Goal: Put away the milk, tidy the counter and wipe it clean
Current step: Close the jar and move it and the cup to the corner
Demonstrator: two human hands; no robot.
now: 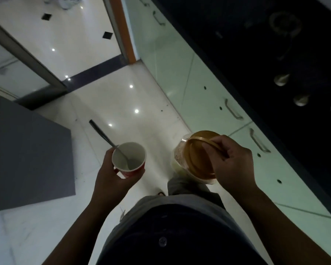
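My left hand [108,178] grips a red paper cup [129,159] with a white inside. A metal spoon [106,139] stands in the cup, its handle sticking out to the upper left. My right hand [233,163] holds a clear plastic jar [182,157] by its brown lid [199,155], fingers wrapped over the lid's rim. The jar is tilted and has pale contents at the bottom. Both are carried over the floor, in front of my body. No milk carton is visible.
A dark counter [275,54] runs along the right above pale green cabinet doors [208,104] with metal handles. A grey box-like unit [31,159] stands at the left. Glossy white floor tiles [122,104] lie ahead, leading to a doorway with an orange frame [122,31].
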